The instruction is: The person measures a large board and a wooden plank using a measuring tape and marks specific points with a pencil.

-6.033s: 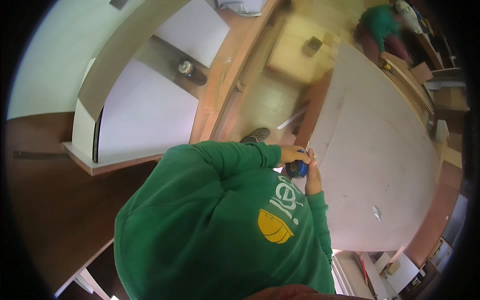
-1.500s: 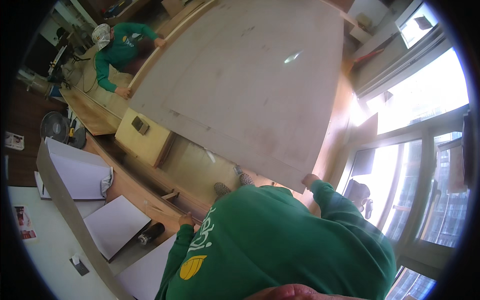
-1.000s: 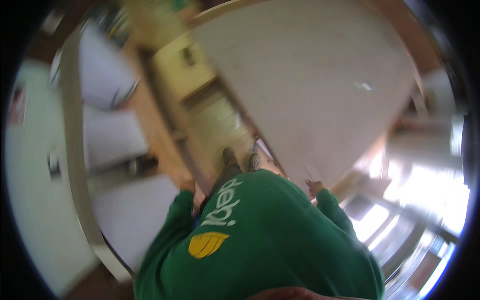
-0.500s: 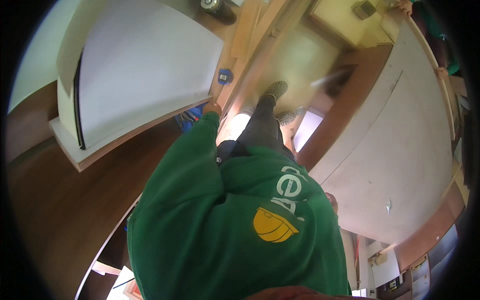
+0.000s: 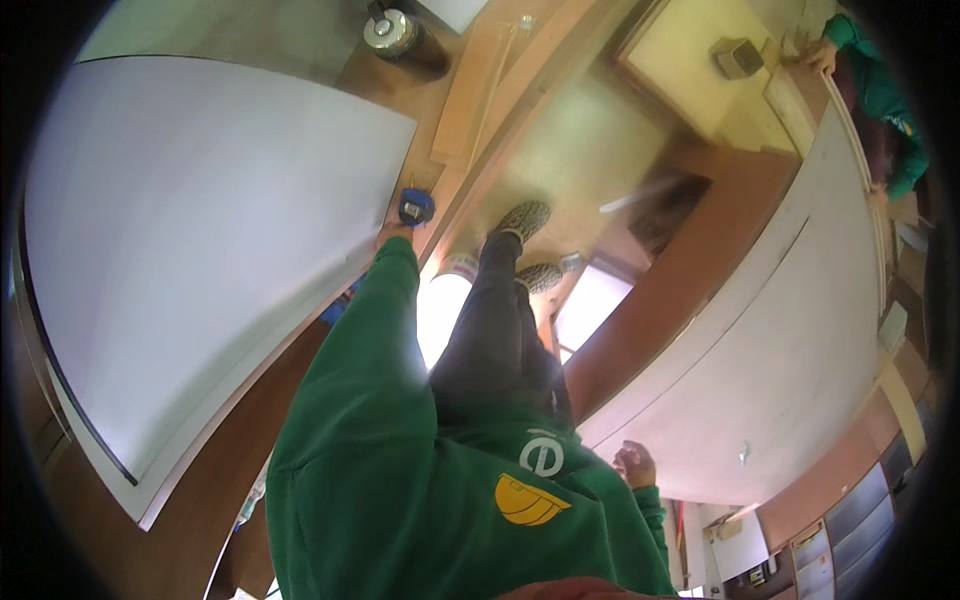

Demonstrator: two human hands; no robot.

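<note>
My left hand [image 5: 395, 233] grips the near right corner of a large white panel [image 5: 210, 230], its fingers partly hidden by the sleeve and the edge. A blue tape measure [image 5: 416, 207] lies right beside that hand on the wooden bench. My right hand [image 5: 635, 463] hangs at my right side, fingers loosely bent and apart, nothing visible in them. Close to it is a big pale board [image 5: 760, 360] with a dark line across it. Dark edging [image 5: 75, 375] runs along the panel's left side.
A dark flask [image 5: 405, 45] with a metal lid stands on the bench, near a wooden strip [image 5: 470, 100]. At the far right, another person in a green sleeve [image 5: 855, 40] has hands on the pale board's far edge. A small box [image 5: 737, 58] sits on a yellowish surface.
The white panel now spreads wider to the left, and the cream piece behind it no longer shows. My right hand has come into fuller view. The whole view has shifted.
</note>
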